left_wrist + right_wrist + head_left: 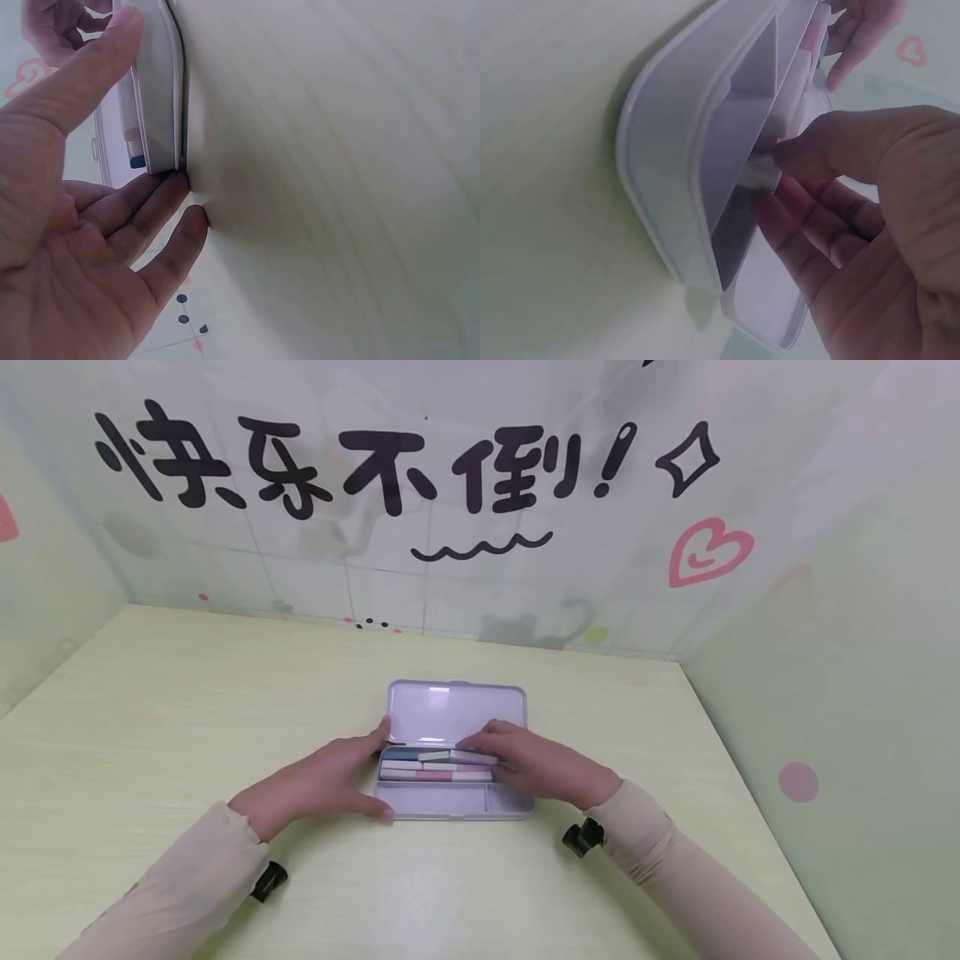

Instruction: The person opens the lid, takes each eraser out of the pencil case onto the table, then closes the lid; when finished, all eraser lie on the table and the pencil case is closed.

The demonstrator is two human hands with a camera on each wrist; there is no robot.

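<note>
An open lilac pencil case (429, 799) lies on the table, its lid (420, 717) folded back toward the wall. Several white-bodied marker pens (433, 775) with pink and teal parts lie in its rear compartment. My left hand (318, 785) holds the case's left end, thumb at the front corner and fingers at the rear side. With thumb and fingers, my right hand (551, 767) pinches the right end of a pale marker pen (472, 757) on top of the others. In the right wrist view, those fingertips cover part of the pen's white end (761, 174).
A divider (487, 797) splits the case's front compartment into a long part and a small one. The pale wooden table (442, 893) meets a printed back wall (262, 568) and a right side wall (847, 693).
</note>
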